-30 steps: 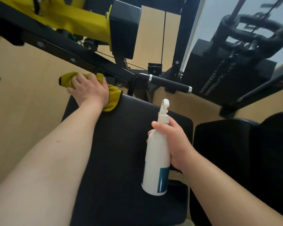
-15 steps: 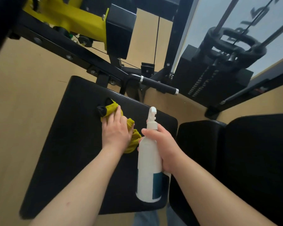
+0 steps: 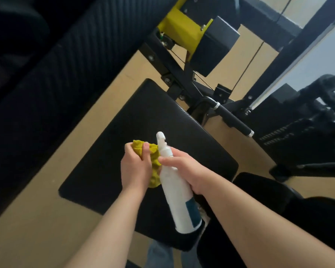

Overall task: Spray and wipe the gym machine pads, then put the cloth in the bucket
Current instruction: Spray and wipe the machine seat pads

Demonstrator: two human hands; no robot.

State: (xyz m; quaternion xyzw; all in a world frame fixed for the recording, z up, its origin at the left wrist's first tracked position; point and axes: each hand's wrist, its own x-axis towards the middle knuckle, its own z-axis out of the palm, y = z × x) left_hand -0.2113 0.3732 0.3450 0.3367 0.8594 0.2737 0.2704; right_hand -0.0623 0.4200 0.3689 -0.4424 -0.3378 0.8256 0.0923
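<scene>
A black seat pad point(image 3: 108, 151) of the gym machine lies below me. My left hand point(image 3: 135, 167) grips a bunched yellow cloth point(image 3: 155, 167) above the middle of the pad, fingers curled round it. Just to its right my right hand point(image 3: 186, 171) holds a white spray bottle point(image 3: 179, 198) with a teal label by the neck, nozzle pointing up and away. The cloth's lower part shows between the two hands. No bucket is in view.
A large ribbed black pad point(image 3: 56, 74) fills the upper left. The black frame with a yellow part point(image 3: 180, 29) and a black handle bar point(image 3: 232, 120) rise beyond the seat. Another black pad point(image 3: 278, 209) sits at the right, a weight stack point(image 3: 290, 120) behind it. Tan floor surrounds them.
My left hand has pulled the cloth from the pad's far left corner toward the middle and bunched it in its fingers. The view has tilted and risen; the bottle stays in my right hand.
</scene>
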